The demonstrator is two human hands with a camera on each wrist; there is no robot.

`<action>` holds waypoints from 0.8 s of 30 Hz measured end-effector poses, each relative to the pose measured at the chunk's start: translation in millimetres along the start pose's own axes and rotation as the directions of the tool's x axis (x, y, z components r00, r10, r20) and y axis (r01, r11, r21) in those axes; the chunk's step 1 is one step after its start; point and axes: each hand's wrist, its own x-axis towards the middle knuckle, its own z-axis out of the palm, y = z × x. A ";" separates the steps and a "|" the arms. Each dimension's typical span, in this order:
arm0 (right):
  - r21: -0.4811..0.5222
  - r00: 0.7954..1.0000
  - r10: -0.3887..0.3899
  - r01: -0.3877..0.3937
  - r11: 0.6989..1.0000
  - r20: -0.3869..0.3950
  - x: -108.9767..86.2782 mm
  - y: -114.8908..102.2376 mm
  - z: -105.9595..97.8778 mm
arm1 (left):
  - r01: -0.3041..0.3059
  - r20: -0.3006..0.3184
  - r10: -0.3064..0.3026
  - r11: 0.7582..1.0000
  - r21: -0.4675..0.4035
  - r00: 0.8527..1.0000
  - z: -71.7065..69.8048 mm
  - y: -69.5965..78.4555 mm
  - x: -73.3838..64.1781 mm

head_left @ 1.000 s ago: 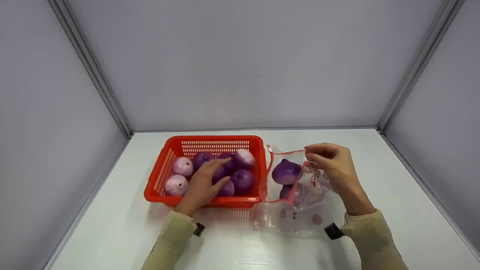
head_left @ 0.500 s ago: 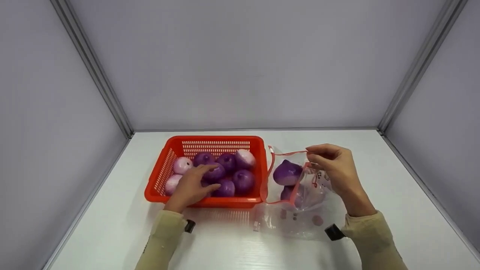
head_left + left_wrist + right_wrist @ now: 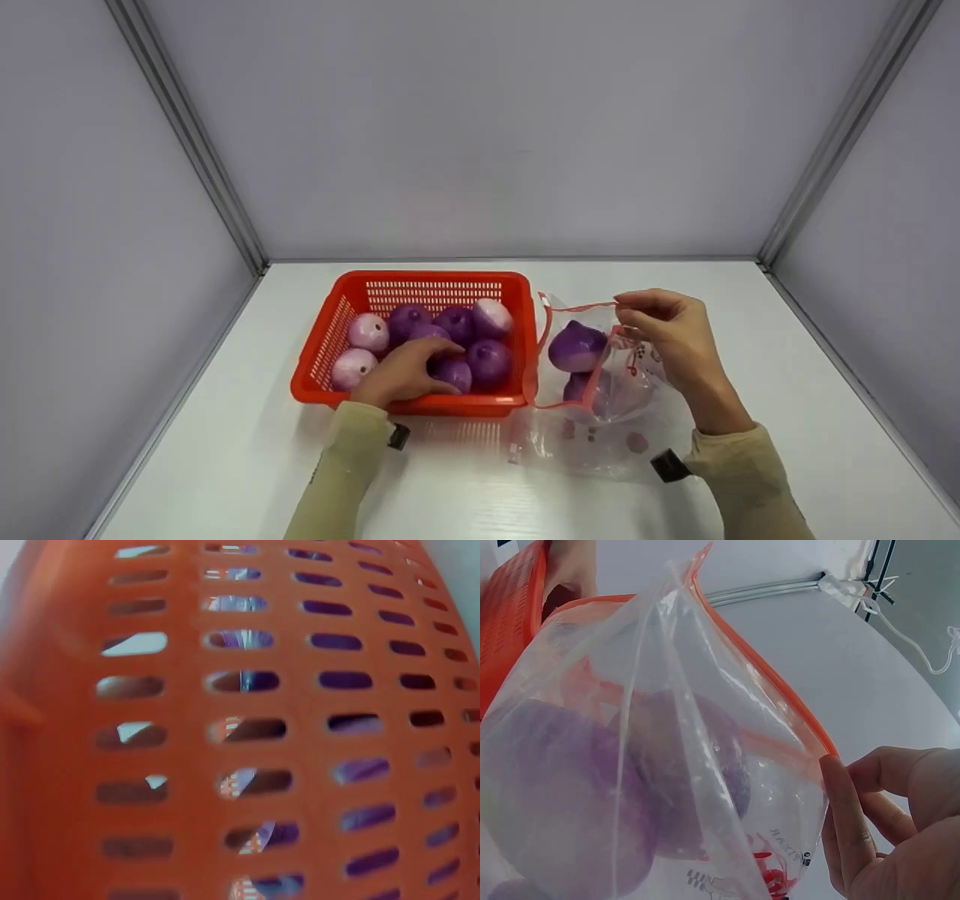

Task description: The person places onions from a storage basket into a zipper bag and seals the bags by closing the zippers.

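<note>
My left hand [image 3: 405, 369] reaches into the red plastic basket [image 3: 420, 405], its fingers and thumb curled around a purple onion [image 3: 454, 374] near the front side. Part of that onion is hidden by the hand. With thumb and fingertips, my right hand [image 3: 670, 322] pinches the red-edged rim of a clear zip bag [image 3: 626, 386], keeping its mouth apart. Two onions show inside the bag, a purple-and-white one [image 3: 576, 347] above and a darker one [image 3: 576, 386] partly hidden below. The right wrist view shows this right hand [image 3: 889, 821] gripping the orange-red edge.
Several more onions, such as a pale one [image 3: 369, 332] and a purple one [image 3: 489, 362], lie in the basket. The bag's mouth stands right beside the basket's right wall. In the left wrist view the slotted basket wall [image 3: 187, 705] fills the picture. Grey panels enclose the white table [image 3: 480, 480].
My left hand first drew back left over the onions, then moved right and lower, its fingers closing around an onion. The right hand keeps its pinch on the bag's rim, almost still.
</note>
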 end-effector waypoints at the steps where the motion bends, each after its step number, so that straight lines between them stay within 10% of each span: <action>1: 0.001 1.000 0.003 -0.003 1.000 0.000 -0.3 0.2 0.0 | 0.004 0.016 -0.004 1.000 0.003 1.000 0.4 0.2 1.3; 14: -0.004 1.000 0.001 -0.001 1.000 0.006 -0.5 2.5 0.0 | 0.015 0.164 -0.024 0.998 0.060 0.986 -1.1 5.7 11.0; 24: -0.032 1.000 0.005 -0.005 0.999 0.018 2.8 4.0 -0.4 | 0.012 0.134 -0.021 0.997 0.071 0.991 -5.9 5.0 8.7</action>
